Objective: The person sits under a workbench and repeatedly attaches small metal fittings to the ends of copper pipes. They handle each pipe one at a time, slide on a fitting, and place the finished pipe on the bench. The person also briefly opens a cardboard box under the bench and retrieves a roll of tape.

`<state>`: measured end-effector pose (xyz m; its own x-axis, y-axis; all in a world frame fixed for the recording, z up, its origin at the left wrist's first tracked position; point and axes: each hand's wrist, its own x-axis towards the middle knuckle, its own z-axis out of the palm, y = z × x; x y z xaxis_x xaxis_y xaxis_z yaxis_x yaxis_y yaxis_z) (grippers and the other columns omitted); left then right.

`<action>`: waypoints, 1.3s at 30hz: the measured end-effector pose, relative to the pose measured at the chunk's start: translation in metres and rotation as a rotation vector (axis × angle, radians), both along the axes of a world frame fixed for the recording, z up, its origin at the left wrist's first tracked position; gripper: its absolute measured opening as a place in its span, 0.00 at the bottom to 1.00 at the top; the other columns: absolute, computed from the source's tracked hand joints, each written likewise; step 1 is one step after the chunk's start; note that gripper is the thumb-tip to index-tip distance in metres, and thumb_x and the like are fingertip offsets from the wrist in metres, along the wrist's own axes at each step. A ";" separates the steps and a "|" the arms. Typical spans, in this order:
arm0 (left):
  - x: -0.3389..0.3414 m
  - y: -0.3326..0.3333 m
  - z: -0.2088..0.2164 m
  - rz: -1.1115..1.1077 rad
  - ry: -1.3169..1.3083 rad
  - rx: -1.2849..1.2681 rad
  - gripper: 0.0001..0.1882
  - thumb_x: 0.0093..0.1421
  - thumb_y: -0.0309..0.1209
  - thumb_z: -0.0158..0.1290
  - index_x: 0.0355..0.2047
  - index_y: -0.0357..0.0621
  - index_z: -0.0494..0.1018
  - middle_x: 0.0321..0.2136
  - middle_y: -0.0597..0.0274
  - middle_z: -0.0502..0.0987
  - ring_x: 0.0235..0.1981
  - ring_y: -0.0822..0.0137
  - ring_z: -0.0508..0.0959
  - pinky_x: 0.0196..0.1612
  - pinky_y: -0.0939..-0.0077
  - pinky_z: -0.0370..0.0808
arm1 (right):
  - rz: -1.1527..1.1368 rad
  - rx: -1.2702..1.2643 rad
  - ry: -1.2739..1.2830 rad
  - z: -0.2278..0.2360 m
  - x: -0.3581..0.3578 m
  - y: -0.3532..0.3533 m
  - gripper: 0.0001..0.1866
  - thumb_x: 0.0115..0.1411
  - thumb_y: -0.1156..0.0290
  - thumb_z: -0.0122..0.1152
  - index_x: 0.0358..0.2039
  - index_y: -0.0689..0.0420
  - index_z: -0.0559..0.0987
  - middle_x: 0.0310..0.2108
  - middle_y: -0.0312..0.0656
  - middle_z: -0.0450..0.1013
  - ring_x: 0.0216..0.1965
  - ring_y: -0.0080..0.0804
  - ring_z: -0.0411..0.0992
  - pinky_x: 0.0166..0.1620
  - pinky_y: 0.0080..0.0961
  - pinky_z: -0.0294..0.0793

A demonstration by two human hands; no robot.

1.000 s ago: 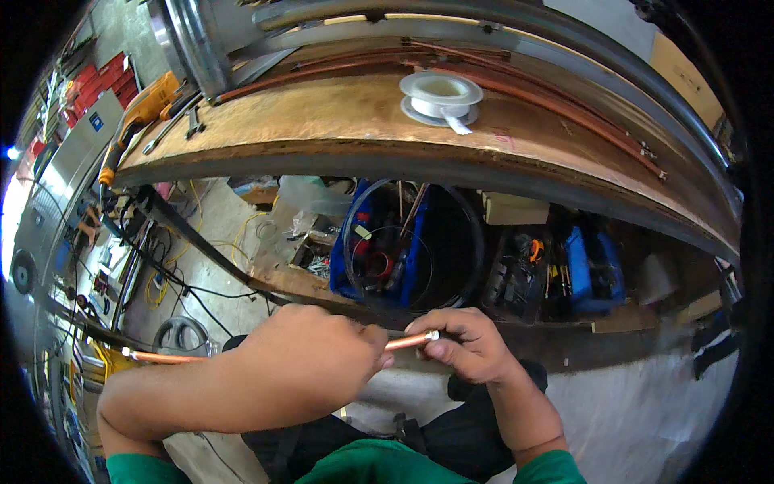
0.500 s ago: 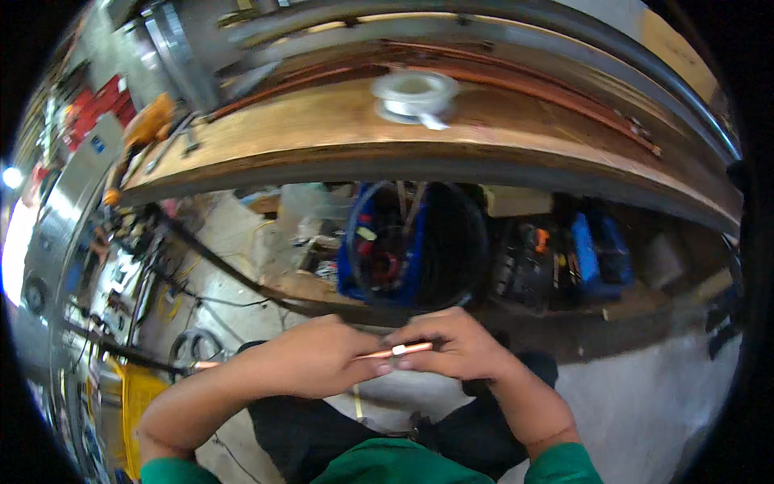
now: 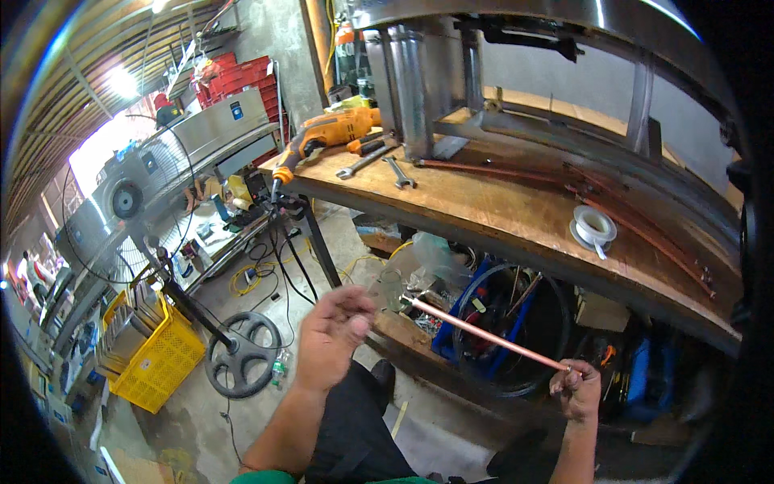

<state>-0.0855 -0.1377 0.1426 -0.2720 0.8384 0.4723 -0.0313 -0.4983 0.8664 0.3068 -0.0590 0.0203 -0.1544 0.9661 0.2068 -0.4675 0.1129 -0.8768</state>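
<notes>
The right hand (image 3: 577, 391), lower right, pinches a thin straight copper tube (image 3: 484, 334); the left hand (image 3: 334, 339), centre, is loosely curled, empty, below the long wooden workbench (image 3: 484, 202).

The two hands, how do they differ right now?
The right hand pinches one end of the copper tube, while the left hand is off the tube and appears to hold nothing. The left hand is raised and loosely curled beside the tube's free end; the right hand sits lower, with its fingers closed on the tube. Both are bare.
</notes>
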 end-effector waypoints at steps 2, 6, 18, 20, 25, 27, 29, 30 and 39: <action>0.003 0.004 -0.006 -0.239 -0.088 -0.065 0.27 0.59 0.29 0.59 0.57 0.40 0.64 0.43 0.61 0.74 0.43 0.72 0.73 0.46 0.78 0.71 | 0.041 0.014 0.029 0.000 -0.005 0.000 0.25 0.49 0.59 0.73 0.37 0.68 0.78 0.20 0.45 0.74 0.20 0.33 0.72 0.24 0.29 0.73; 0.019 0.013 0.007 0.495 0.686 0.236 0.28 0.51 0.32 0.64 0.51 0.38 0.69 0.48 0.52 0.72 0.44 0.59 0.75 0.49 0.70 0.70 | 0.010 0.011 -0.112 0.002 -0.005 -0.002 0.14 0.53 0.71 0.67 0.36 0.68 0.80 0.21 0.45 0.75 0.22 0.33 0.74 0.28 0.29 0.76; 0.123 0.018 -0.119 -0.628 0.483 -0.398 0.30 0.60 0.38 0.57 0.59 0.42 0.61 0.42 0.55 0.78 0.42 0.69 0.78 0.45 0.70 0.75 | 0.330 0.001 -0.809 0.034 -0.072 -0.029 0.16 0.60 0.59 0.61 0.31 0.63 0.79 0.22 0.37 0.75 0.26 0.18 0.67 0.30 0.22 0.68; 0.131 0.016 -0.117 -0.626 0.405 -0.297 0.30 0.61 0.41 0.55 0.60 0.43 0.61 0.41 0.55 0.78 0.42 0.67 0.78 0.43 0.68 0.76 | 0.309 -0.050 -0.768 0.037 -0.073 -0.029 0.17 0.61 0.60 0.60 0.33 0.63 0.80 0.24 0.37 0.76 0.27 0.18 0.68 0.32 0.21 0.69; 0.133 0.034 -0.109 -0.708 0.109 -0.470 0.24 0.65 0.35 0.50 0.60 0.45 0.62 0.34 0.66 0.75 0.30 0.78 0.72 0.32 0.82 0.71 | 0.202 0.071 -0.701 0.069 -0.086 -0.029 0.13 0.62 0.64 0.59 0.35 0.63 0.79 0.28 0.37 0.77 0.33 0.19 0.70 0.38 0.22 0.72; 0.132 0.061 -0.119 -0.583 0.142 -0.170 0.20 0.66 0.37 0.48 0.56 0.44 0.66 0.26 0.69 0.72 0.23 0.80 0.69 0.25 0.83 0.69 | -0.070 0.370 -1.034 0.112 -0.077 -0.037 0.12 0.59 0.67 0.61 0.40 0.61 0.79 0.32 0.46 0.78 0.36 0.35 0.75 0.42 0.28 0.74; 0.112 0.083 -0.101 -0.632 0.071 -0.314 0.17 0.67 0.37 0.47 0.53 0.44 0.69 0.23 0.69 0.72 0.20 0.80 0.67 0.23 0.84 0.67 | -0.353 0.613 -1.167 0.161 -0.061 -0.043 0.13 0.58 0.71 0.60 0.43 0.59 0.79 0.34 0.47 0.77 0.38 0.45 0.76 0.44 0.33 0.74; 0.104 0.090 -0.094 -0.661 0.063 -0.375 0.16 0.67 0.37 0.46 0.51 0.44 0.70 0.22 0.69 0.72 0.18 0.80 0.67 0.22 0.84 0.66 | -0.474 0.717 -1.218 0.187 -0.050 -0.044 0.12 0.56 0.73 0.60 0.42 0.58 0.79 0.34 0.46 0.77 0.38 0.46 0.76 0.44 0.35 0.74; 0.078 0.112 -0.151 -0.466 -0.029 -0.615 0.14 0.66 0.37 0.46 0.48 0.45 0.73 0.30 0.65 0.78 0.20 0.78 0.71 0.21 0.83 0.67 | -0.154 1.132 -2.006 0.299 -0.060 0.045 0.30 0.51 0.79 0.53 0.56 0.44 0.71 0.50 0.41 0.71 0.49 0.42 0.69 0.54 0.37 0.67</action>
<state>-0.0076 -0.0257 -0.0088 0.1679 0.9788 -0.1175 -0.1462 0.1426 0.9789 0.2466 -0.0144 0.3193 -0.7432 0.6331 0.2161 0.6634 0.6559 0.3601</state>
